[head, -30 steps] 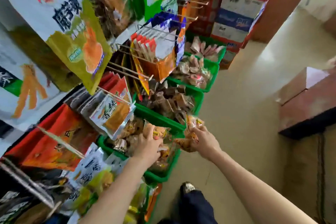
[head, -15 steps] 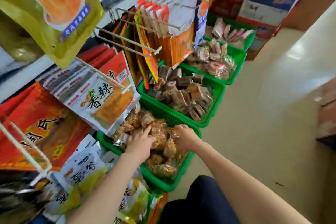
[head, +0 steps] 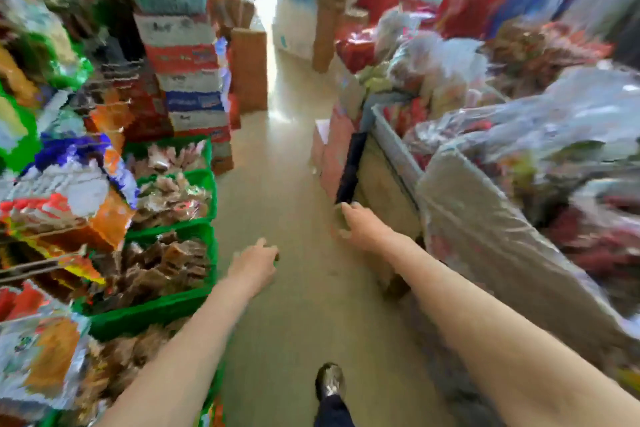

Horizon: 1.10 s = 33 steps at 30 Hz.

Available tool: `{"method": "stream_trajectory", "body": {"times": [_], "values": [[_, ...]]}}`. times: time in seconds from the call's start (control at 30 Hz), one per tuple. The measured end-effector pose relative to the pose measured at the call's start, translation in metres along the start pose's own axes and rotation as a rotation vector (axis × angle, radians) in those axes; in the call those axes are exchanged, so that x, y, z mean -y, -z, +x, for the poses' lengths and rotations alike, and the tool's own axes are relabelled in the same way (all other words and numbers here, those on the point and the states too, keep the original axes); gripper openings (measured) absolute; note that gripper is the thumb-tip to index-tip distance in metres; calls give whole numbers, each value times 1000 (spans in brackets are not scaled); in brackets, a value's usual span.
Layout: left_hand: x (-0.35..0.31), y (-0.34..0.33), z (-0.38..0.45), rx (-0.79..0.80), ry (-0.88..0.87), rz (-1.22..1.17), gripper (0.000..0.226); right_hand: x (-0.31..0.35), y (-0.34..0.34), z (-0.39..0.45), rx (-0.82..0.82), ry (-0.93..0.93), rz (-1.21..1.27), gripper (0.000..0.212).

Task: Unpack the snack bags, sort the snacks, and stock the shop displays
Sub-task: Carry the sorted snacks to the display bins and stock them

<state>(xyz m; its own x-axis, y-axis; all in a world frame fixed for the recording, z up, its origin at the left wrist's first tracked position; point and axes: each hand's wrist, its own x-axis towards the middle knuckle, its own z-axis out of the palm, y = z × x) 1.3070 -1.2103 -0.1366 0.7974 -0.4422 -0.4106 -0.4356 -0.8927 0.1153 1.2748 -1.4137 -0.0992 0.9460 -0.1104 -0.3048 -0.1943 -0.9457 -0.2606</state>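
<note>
Both hands have come up out of the nearest green bin and the view has swung from the rack to the aisle, badly blurred by the turn. At far left the hanging snack packets point(head: 65, 191) crowd the pegs, and just right of them the green bins point(head: 194, 302) sit in a row along the floor, heaped with small wrapped snacks point(head: 162, 263). These look light, crinkly and slippery — best gathered by the handful or pinched at a sealed edge, not squeezed. The left hand point(head: 254, 265) hangs over the bare floor just right of the bins, apart from the snacks; whether its grip holds anything is lost to the blur. The right hand point(head: 360, 227) is near the corner of the desk point(head: 388, 184), its grip equally unreadable, with the big clear snack bags point(head: 540, 135) piled on top well to its right.
</note>
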Motion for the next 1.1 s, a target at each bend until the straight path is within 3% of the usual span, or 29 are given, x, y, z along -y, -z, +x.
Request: {"method": "stream_trajectory", "body": {"times": [0.13,0.27,0.43,0.63,0.73,0.83,0.93,1.1], "values": [[-162,27,-39,-75,-348,145,34,-121,76,-178,-191,-336,-45,57],[-336,21,-119,-174,-715,219,37,-223,93,-392,-345,-703,36,57],[-524,-54,-261,-188,-1062,301,30,-299,23,-655,-370,-1055,164,60],[-708,-198,-453,-189,-1299,362,34,-357,-85,-943,-356,-1346,242,61],[-763,-257,-547,-91,-1406,447,34,-371,-124,-1041,-214,-1453,321,59],[-822,-293,-587,-127,-1422,428,35,-410,-146,-1096,-196,-1433,320,53],[-887,-311,-593,-146,-1260,314,28,-461,-148,-1128,-180,-1378,320,47],[-981,-348,-563,-146,-1107,383,29,-573,-150,-1160,-122,-1247,223,48]]}}
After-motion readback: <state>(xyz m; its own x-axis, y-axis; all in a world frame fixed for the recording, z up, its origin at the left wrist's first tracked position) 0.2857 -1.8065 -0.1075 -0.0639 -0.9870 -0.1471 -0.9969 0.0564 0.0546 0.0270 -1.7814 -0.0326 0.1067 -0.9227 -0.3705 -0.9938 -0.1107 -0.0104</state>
